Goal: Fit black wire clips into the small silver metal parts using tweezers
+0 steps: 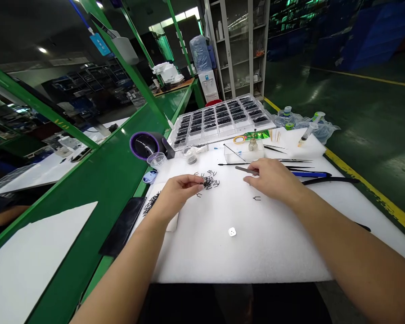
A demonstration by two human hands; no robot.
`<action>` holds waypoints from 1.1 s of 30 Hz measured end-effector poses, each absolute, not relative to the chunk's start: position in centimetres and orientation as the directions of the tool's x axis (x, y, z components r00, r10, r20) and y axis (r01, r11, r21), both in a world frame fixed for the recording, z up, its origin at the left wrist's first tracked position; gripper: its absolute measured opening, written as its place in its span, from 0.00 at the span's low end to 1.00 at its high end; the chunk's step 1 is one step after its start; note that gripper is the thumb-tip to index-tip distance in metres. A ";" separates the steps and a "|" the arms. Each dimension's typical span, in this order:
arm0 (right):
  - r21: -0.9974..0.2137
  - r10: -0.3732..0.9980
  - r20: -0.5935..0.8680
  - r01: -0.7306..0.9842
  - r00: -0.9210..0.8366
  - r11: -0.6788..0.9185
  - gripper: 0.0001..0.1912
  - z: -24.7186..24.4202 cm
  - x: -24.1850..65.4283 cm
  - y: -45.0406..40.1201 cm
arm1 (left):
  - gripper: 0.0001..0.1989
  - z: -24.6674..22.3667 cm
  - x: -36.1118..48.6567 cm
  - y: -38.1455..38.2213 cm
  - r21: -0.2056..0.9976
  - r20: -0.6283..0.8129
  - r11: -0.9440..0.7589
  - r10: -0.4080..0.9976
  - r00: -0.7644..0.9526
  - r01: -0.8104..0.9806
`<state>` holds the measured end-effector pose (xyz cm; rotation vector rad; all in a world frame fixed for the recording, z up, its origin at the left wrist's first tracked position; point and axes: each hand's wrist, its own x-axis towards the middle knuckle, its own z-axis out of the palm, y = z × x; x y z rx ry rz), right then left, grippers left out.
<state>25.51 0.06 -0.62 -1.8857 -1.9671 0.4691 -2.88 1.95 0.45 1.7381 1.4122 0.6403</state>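
My left hand point(180, 191) is at the left edge of a loose pile of small black forked pieces point(209, 181). Thumb and forefinger pinch together on what looks like one dark piece of that kind. My right hand point(272, 177) is to the right of the pile, palm down, its fingers closed on a thin grey metal tool point(243, 170) that points left. One single forked piece point(256, 198) lies just below the right hand. A small white square part with dark holes point(232, 231) rests on the white foam sheet point(249, 261) nearer to me.
Behind stands a clear compartment tray point(207, 133) of black parts. Tweezers point(299, 160), blue-handled pliers point(307, 174) and a small glass bottle point(253, 144) lie to the right. At left are more black pieces point(150, 204), a purple-rimmed black device point(144, 145) and a clear cup point(157, 159).
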 end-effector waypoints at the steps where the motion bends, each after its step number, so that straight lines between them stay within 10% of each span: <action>1: -0.484 0.999 0.039 0.874 -0.032 0.047 0.14 -0.6 25.5 0.1 | 0.11 0.5 -2.9 1.5 0.869 -0.115 -0.027 0.960 0.256 0.493; 10: -0.487 0.999 0.036 0.872 -0.033 0.046 0.13 -0.7 25.5 -0.3 | 0.09 0.9 -2.5 -2.9 0.972 -0.204 0.230 0.934 0.293 -0.056; 18: -0.484 0.999 0.029 0.874 -0.038 0.047 0.11 -0.7 25.5 -0.1 | 0.16 1.7 -2.0 -4.4 0.936 -0.248 0.300 0.932 0.263 -0.181; 27: -0.501 1.000 0.002 0.865 -0.028 0.025 0.09 -0.9 25.5 -0.2 | 0.20 1.0 -3.3 -5.6 0.986 -0.141 0.134 0.988 0.066 0.104; 33: -0.500 0.999 -0.034 0.866 -0.018 -0.001 0.09 -0.7 25.4 -0.3 | 0.10 0.7 -7.8 -5.7 0.800 0.217 -0.028 0.945 -0.245 0.599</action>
